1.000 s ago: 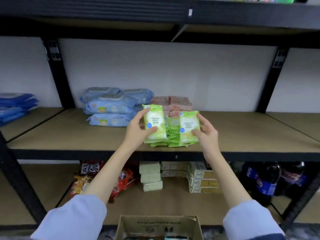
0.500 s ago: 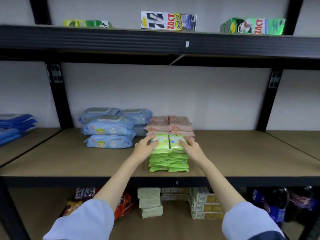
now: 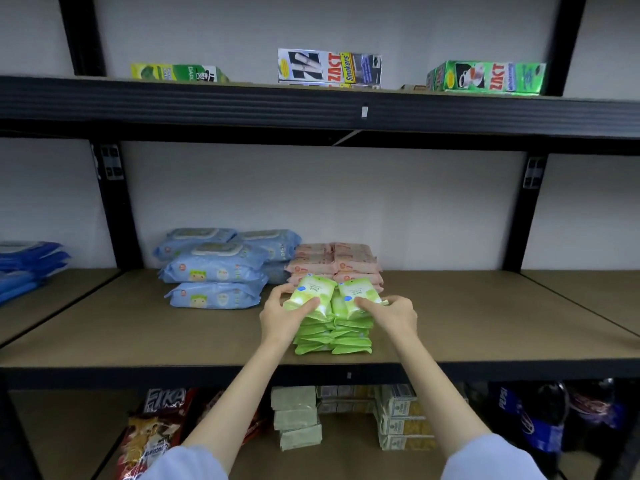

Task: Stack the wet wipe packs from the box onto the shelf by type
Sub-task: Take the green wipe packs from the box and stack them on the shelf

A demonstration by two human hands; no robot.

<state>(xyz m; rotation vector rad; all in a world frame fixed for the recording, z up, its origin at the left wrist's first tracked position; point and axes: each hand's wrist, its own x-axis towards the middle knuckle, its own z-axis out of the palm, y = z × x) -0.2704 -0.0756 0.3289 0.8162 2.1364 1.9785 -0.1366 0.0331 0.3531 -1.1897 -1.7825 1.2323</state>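
Two green wet wipe packs, one per hand, side by side on top of twin green stacks near the front edge of the middle shelf.

Head view: left hand curled round the left green pack, thumb on top, fingers along its left side. Right hand pinching the right green pack at its near right corner. Both packs resting on their stacks, long axes running away from the viewer, each directly ahead of its own hand. Pink packs stacked just behind; pale blue packs to the left. Source box out of frame.

Judgement: placement nearly done; release next, fingers drawn back toward the body along each pack's long axis. Left pack sits slightly tilted, so a nudge square may be needed.
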